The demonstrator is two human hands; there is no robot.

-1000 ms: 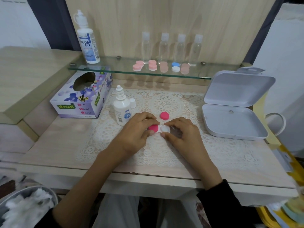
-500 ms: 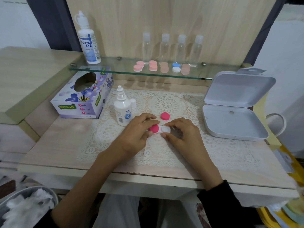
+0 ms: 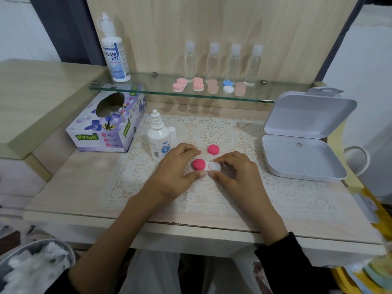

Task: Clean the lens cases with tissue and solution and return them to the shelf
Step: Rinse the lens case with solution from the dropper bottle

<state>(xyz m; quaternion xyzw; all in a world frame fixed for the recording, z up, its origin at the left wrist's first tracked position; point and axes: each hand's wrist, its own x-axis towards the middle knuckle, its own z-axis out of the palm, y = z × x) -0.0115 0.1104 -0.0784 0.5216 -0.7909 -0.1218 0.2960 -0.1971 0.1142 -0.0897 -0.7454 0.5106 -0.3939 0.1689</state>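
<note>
As the left hand (image 3: 176, 166) pinches the pink-capped end of the lens case (image 3: 203, 165) between thumb and curled fingers, we note the right hand (image 3: 235, 177) pinching the other end, a white well with its cap off, thumb in front and forefinger behind. The case lies flat on the lace mat (image 3: 214, 132), near the middle of the table (image 3: 74, 177). A loose pink cap (image 3: 213, 149) sits on the mat just behind the case, apart from both hands. The small solution bottle (image 3: 158, 141) stands upright, uncapped, just beside the left knuckles, with its white cap (image 3: 172, 132) behind it. Further left is the tissue box (image 3: 106, 126), partly under the glass shelf (image 3: 148, 90). To the right lies an open white box (image 3: 303, 134), lid up. On the shelf we log a large solution bottle (image 3: 115, 54) at the left, four clear bottles (image 3: 213, 60) in a row, and in front of them five more cases (image 3: 198, 83), four pinkish and one blue and white. Between the held case and the shelf stand only the loose cap and the mat. At lower left, a bin (image 3: 48, 244) holds crumpled white tissue.
</note>
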